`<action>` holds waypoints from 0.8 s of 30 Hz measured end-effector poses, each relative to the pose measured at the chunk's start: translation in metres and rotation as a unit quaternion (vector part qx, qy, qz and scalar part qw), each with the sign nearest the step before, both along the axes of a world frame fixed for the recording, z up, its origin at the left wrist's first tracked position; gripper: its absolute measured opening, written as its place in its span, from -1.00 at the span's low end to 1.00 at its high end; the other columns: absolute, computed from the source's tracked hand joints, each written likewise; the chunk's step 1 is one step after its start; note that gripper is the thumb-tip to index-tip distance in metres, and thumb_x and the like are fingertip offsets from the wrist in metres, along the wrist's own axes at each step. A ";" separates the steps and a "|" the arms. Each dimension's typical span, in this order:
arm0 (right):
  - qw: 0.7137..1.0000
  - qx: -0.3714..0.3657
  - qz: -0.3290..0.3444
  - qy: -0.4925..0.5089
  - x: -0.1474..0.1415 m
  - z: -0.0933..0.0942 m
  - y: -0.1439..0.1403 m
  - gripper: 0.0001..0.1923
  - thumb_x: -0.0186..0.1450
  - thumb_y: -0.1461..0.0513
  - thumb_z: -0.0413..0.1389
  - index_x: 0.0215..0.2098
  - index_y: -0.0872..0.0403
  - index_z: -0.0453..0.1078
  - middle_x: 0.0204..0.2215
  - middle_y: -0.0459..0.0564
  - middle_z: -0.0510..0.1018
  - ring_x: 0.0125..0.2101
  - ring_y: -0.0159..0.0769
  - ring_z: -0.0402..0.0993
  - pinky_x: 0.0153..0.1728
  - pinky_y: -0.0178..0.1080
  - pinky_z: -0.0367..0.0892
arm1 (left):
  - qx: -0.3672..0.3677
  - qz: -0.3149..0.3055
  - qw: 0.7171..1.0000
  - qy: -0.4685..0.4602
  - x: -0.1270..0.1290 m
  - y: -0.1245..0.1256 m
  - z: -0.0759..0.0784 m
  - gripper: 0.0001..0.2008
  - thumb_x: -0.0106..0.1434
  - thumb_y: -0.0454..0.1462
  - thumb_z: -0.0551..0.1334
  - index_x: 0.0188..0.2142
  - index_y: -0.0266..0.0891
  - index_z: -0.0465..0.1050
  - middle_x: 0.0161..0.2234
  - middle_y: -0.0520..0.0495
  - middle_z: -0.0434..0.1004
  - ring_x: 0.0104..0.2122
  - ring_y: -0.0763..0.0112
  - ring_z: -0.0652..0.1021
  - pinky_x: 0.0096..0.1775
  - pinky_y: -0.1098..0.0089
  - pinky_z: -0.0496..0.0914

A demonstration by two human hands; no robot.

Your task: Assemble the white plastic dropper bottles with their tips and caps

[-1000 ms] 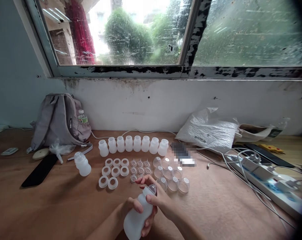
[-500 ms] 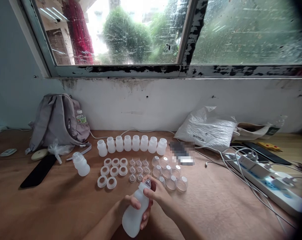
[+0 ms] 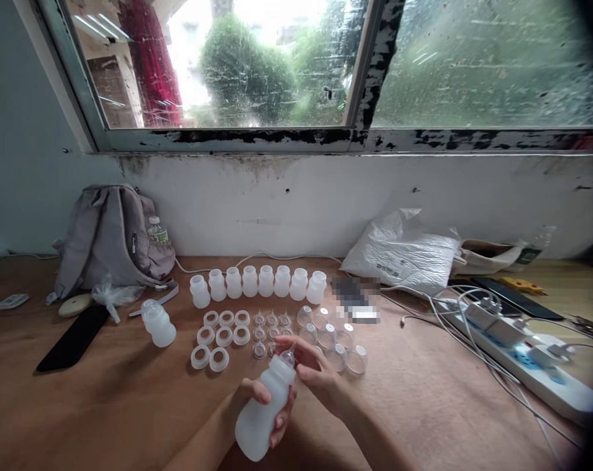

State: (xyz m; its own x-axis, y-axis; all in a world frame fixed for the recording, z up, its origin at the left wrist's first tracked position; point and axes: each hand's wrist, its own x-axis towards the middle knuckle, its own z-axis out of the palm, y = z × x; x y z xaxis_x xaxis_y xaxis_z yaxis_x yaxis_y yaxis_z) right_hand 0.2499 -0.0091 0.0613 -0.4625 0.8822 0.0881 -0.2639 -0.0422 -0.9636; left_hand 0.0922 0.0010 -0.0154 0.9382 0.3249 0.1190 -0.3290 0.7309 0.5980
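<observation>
My left hand [image 3: 262,409] is wrapped round a frosted white baby bottle [image 3: 258,425], which leans with its top up and to the right. A clear teat [image 3: 289,354] in a white collar tops the bottle. Close by the teat, my right hand [image 3: 319,373] has its thumb and fingers apart, curved around it; whether a fingertip touches the teat I cannot tell. Beyond the hands lie several white collar rings [image 3: 224,337], clear teats [image 3: 259,333] and clear domed caps [image 3: 326,336]. Several open bottles [image 3: 266,281] stand in a row behind them.
A capped bottle [image 3: 159,324] stands at the left, near a black phone [image 3: 73,339] and a grey backpack [image 3: 112,235]. To the right are a silvery plastic bag [image 3: 402,252], loose cables and a white power strip [image 3: 527,360]. A wall with a window bounds the table's far side.
My right hand has loosened from the bottle's collar and its fingers have spread, leaving the teat and collar more visible. The bottle in my left hand has shifted slightly left.
</observation>
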 end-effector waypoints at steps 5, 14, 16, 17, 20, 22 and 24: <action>0.991 0.012 -0.122 -0.054 0.000 -0.004 0.007 -0.74 0.08 0.06 0.15 -0.51 0.09 0.30 -0.44 -0.08 0.38 -0.43 -0.36 0.26 -0.42 -0.33 0.17 | 0.023 0.042 0.996 0.072 0.000 -0.002 0.014 -0.69 -0.15 -0.27 0.14 -0.35 -0.35 0.34 -0.64 0.03 0.39 -0.70 0.43 0.43 -0.66 0.46 0.26; 0.995 0.021 -0.097 -0.024 0.006 -0.007 0.009 -0.85 0.12 0.18 0.15 -0.54 0.09 0.35 -0.42 -0.08 0.35 -0.40 -0.39 0.23 -0.40 -0.35 0.15 | 0.038 0.053 0.992 0.106 -0.005 -0.002 0.011 -0.69 -0.13 -0.30 0.15 -0.32 -0.36 0.36 -0.60 0.01 0.41 -0.67 0.42 0.44 -0.63 0.44 0.29; 0.995 0.020 -0.091 -0.020 0.007 -0.007 0.009 -0.88 0.12 0.19 0.14 -0.52 0.08 0.37 -0.40 -0.08 0.35 -0.37 -0.37 0.24 -0.37 -0.35 0.16 | 0.034 0.054 0.992 0.112 -0.006 -0.002 0.011 -0.68 -0.13 -0.27 0.17 -0.32 -0.36 0.36 -0.60 0.00 0.40 -0.67 0.42 0.44 -0.63 0.44 0.28; 0.996 0.020 -0.089 -0.019 0.007 -0.007 0.009 -0.89 0.12 0.20 0.14 -0.51 0.08 0.38 -0.39 -0.07 0.36 -0.36 -0.37 0.24 -0.35 -0.34 0.17 | 0.032 0.053 0.991 0.115 -0.006 -0.001 0.011 -0.68 -0.13 -0.26 0.18 -0.32 -0.36 0.36 -0.61 0.00 0.40 -0.67 0.42 0.44 -0.63 0.44 0.28; 0.996 0.021 -0.087 -0.018 0.007 -0.010 0.010 -0.91 0.12 0.20 0.14 -0.47 0.06 0.41 -0.36 -0.06 0.37 -0.31 -0.34 0.26 -0.31 -0.33 0.18 | 0.025 0.041 0.993 0.107 -0.007 -0.001 0.010 -0.66 -0.15 -0.24 0.19 -0.32 -0.36 0.35 -0.61 -0.01 0.40 -0.68 0.41 0.44 -0.64 0.44 0.28; 0.996 0.021 -0.090 -0.016 0.007 -0.012 0.010 -0.92 0.13 0.19 0.14 -0.45 0.04 0.42 -0.34 -0.05 0.37 -0.27 -0.32 0.26 -0.28 -0.32 0.18 | 0.018 0.032 0.995 0.090 -0.007 0.000 0.010 -0.65 -0.15 -0.23 0.19 -0.32 -0.37 0.34 -0.61 -0.02 0.40 -0.68 0.40 0.44 -0.65 0.44 0.29; 0.995 0.022 -0.093 -0.015 0.008 -0.013 0.010 -0.91 0.13 0.19 0.14 -0.43 0.03 0.44 -0.32 -0.06 0.37 -0.26 -0.31 0.26 -0.27 -0.32 0.18 | 0.009 0.027 0.997 0.077 -0.008 0.000 0.009 -0.64 -0.13 -0.23 0.18 -0.31 -0.39 0.34 -0.61 -0.02 0.40 -0.68 0.38 0.45 -0.66 0.43 0.30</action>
